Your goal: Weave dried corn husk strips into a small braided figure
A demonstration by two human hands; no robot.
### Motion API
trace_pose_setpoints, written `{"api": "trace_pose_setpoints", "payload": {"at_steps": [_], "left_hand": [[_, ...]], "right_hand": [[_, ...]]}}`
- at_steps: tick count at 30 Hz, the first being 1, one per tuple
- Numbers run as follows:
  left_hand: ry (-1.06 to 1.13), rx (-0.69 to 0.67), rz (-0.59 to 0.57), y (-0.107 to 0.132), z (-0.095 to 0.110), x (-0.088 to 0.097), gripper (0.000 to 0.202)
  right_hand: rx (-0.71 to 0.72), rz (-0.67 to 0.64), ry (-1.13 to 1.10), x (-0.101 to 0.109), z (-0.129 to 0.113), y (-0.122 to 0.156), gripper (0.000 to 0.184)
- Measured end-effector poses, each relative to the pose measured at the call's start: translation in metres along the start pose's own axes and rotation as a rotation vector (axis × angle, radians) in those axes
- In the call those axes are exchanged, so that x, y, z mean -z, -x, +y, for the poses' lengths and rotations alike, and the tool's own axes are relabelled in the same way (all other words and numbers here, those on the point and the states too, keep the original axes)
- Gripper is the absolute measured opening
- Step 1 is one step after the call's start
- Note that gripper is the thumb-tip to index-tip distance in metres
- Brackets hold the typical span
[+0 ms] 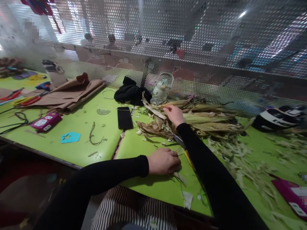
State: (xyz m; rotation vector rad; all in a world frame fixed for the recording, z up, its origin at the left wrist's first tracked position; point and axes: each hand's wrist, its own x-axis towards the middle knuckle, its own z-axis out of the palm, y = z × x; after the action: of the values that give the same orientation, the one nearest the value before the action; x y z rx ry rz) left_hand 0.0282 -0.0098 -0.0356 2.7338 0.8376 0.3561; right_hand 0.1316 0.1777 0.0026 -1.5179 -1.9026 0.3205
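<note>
My right hand reaches forward into a pile of dry corn husks, its fingers pinched at a pale husk on the pile's left side. Nearer the table's front edge, my left hand rests on the green tabletop with its fingers curled. What lies inside those fingers is hidden; thin pale strips show just below them. Under my right forearm lies a long tool with a dark blade and yellow handle, partly covered by the sleeve.
A black phone, black cloth and pale green bottle stand left of the husks. Shredded husk strips spread rightward, near a black-and-white bottle. Brown paper and a purple power strip lie left. A perforated screen closes the back.
</note>
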Motion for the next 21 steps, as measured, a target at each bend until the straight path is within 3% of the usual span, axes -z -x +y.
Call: {"api": "trace_pose_setpoints", "payload": {"at_steps": [4,7,14,18,21], "left_hand": [[-0.008,0.006,0.008,0.001,0.001,0.0,0.021],[-0.018,0.016,0.014,0.003,0.002,0.002,0.022],[-0.128,0.175,0.152,0.005,-0.018,0.022,0.031],[-0.195,0.346,0.216,0.01,-0.045,0.033,0.035],[-0.222,0.42,0.2,0.015,-0.059,0.041,0.032]], "right_hand": [[0.034,0.03,0.035,0.028,0.003,0.008,0.016],[0.018,0.087,0.037,0.059,0.016,0.025,0.018],[-0.157,0.407,0.094,0.134,0.081,0.097,0.025],[-0.265,0.585,0.118,0.148,0.116,0.125,0.035],[-0.277,0.6,0.118,0.143,0.13,0.133,0.034]]}}
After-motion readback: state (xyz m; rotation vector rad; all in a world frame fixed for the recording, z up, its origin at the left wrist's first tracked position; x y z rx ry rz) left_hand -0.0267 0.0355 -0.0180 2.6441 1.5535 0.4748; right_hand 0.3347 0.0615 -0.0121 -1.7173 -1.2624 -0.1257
